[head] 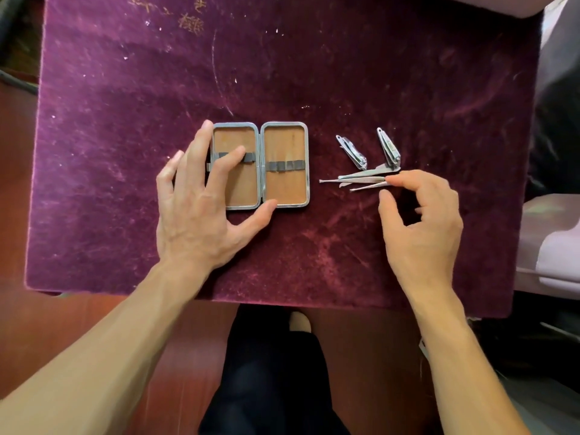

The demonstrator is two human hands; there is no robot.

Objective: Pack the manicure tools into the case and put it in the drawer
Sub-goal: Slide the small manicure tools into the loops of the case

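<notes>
A metal-framed manicure case [285,183] lies open flat on the purple velvet table top [282,73], tan lining up, with a dark elastic band across each half. My left hand [201,208] rests spread on its left half, thumb at the lower rim. To the right lie two nail clippers, a small one [351,151] and a larger one [388,148], and a bundle of thin metal tools [361,178]. My right hand [420,221] hovers there, index fingertip touching the tools' right ends, thumb apart below them.
The velvet table has its front edge just above my dark-clothed legs [266,372]. A pale cushioned seat [552,240] stands to the right. Red-brown floor [47,324] shows at the left. No drawer is in view.
</notes>
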